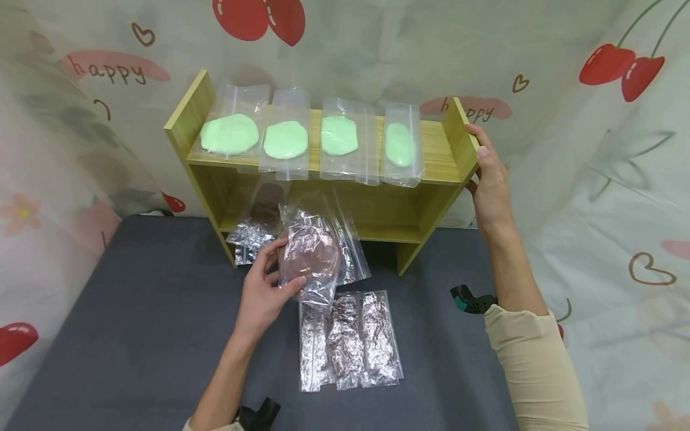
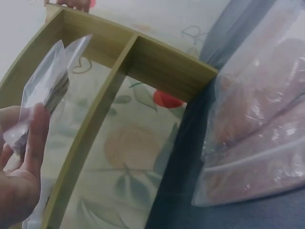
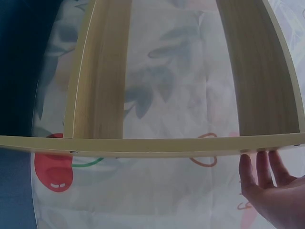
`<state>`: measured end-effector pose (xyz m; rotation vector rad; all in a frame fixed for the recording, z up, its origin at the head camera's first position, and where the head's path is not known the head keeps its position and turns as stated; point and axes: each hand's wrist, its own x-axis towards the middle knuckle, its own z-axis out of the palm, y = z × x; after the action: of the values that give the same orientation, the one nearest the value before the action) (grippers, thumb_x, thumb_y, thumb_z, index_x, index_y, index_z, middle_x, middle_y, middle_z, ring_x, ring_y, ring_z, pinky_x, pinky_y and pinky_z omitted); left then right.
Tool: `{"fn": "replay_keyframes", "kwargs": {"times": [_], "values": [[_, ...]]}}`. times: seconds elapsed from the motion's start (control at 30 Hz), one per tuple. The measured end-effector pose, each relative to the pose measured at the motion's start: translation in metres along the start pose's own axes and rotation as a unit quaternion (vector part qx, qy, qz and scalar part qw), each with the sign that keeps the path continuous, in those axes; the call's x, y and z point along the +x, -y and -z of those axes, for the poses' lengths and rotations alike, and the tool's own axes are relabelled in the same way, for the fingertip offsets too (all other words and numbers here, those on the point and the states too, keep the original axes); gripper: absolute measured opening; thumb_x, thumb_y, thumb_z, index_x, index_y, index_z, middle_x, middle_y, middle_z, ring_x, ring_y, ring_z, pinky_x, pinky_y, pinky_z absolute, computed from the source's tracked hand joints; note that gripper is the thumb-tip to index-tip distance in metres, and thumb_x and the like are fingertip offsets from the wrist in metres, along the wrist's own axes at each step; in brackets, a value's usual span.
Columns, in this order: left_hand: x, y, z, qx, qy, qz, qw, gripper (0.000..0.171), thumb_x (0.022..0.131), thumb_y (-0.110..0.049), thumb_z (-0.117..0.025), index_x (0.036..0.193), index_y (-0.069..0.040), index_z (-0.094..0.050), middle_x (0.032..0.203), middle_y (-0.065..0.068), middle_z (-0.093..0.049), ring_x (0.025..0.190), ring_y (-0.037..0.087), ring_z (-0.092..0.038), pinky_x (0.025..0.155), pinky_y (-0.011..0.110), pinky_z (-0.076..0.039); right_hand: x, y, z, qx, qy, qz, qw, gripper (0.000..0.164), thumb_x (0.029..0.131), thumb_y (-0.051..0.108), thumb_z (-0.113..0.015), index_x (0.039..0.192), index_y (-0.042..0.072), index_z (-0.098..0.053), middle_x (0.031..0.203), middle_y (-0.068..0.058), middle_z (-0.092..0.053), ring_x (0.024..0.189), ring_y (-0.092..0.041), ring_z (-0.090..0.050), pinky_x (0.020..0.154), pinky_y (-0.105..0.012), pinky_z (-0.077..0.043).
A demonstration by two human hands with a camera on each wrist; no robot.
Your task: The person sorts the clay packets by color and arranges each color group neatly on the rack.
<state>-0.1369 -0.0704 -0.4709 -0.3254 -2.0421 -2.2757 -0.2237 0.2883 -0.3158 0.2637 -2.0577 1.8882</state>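
Pinching a brown bag [image 1: 311, 254] along its near left side, the left hand [image 1: 265, 293] is holding it in front of the shelf [image 1: 190, 111], thumb low on the plastic and fingers at the edge; this grip is probably leaving the far half unobstructed and keeping the thin pouch from flopping. Beyond those fingers and to their left, a second brown bag [image 1: 266, 203] is lying on the lower board [image 1: 390, 233], its near end overhanging. To their right, clear plastic [image 1: 354, 257] is showing; I cannot tell whether it is a separate bag.

Nearer the person than the left fingers, three brown bags [image 1: 346, 338] are lying closely side by side on the table [image 1: 151, 335], seemingly kept within easy reach of that hand. Well beyond the fingers, four green bags [image 1: 286, 139] are resting in a row on the top board [image 1: 435, 152], presumably so that no disc is covering another.

The right hand [image 1: 495, 191] is touching the shelf's outer right side, its fingertips slightly spread and pressing, most likely steadying the frame; exactly where its thumb is bearing, I cannot tell.
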Motion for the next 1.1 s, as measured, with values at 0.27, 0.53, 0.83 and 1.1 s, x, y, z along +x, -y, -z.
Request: {"fn": "replay_keyframes", "kwargs": {"times": [0.27, 0.53, 0.83, 1.1], "values": [[0.022, -0.005, -0.007, 0.020, -0.017, -0.001, 0.9996, 0.076, 0.082, 0.008, -0.075, 0.146, -0.021, -0.046, 0.144, 0.007, -0.050, 0.098, 0.028, -0.067, 0.060, 0.039, -0.058, 0.000, 0.000, 0.000, 0.000, -0.002, -0.002, 1.000, 0.044, 0.105, 0.039, -0.038, 0.144, 0.026, -0.051, 0.127, -0.009, -0.048, 0.117, -0.024, -0.044, 0.096, -0.044, -0.037], [0.037, -0.008, -0.017, 0.129, -0.064, -0.017, 0.9895, 0.074, 0.081, 0.004, -0.078, 0.145, -0.016, -0.047, 0.133, 0.018, -0.056, 0.103, 0.039, -0.067, 0.062, 0.031, -0.058, 0.000, 0.000, -0.001, 0.003, -0.003, -0.006, 1.000, 0.044, 0.104, 0.040, -0.038, 0.144, 0.026, -0.051, 0.125, -0.009, -0.049, 0.118, -0.024, -0.044, 0.099, -0.046, -0.035], [0.051, -0.016, -0.028, 0.142, -0.066, -0.027, 0.9873, 0.072, 0.083, 0.000, -0.076, 0.146, -0.015, -0.045, 0.131, 0.016, -0.056, 0.098, 0.035, -0.069, 0.064, 0.030, -0.057, 0.000, 0.000, 0.000, 0.005, -0.005, 0.000, 1.000, 0.045, 0.104, 0.041, -0.039, 0.143, 0.025, -0.052, 0.125, -0.009, -0.049, 0.116, -0.025, -0.045, 0.096, -0.044, -0.037], [0.070, -0.012, -0.018, 0.207, -0.084, 0.005, 0.9747, 0.075, 0.081, -0.008, -0.081, 0.147, -0.015, -0.044, 0.130, 0.017, -0.061, 0.097, 0.029, -0.070, 0.067, 0.034, -0.057, 0.000, 0.000, 0.000, 0.006, -0.003, 0.001, 1.000, 0.045, 0.103, 0.042, -0.040, 0.143, 0.026, -0.052, 0.126, -0.010, -0.048, 0.117, -0.025, -0.045, 0.096, -0.044, -0.037]]}}
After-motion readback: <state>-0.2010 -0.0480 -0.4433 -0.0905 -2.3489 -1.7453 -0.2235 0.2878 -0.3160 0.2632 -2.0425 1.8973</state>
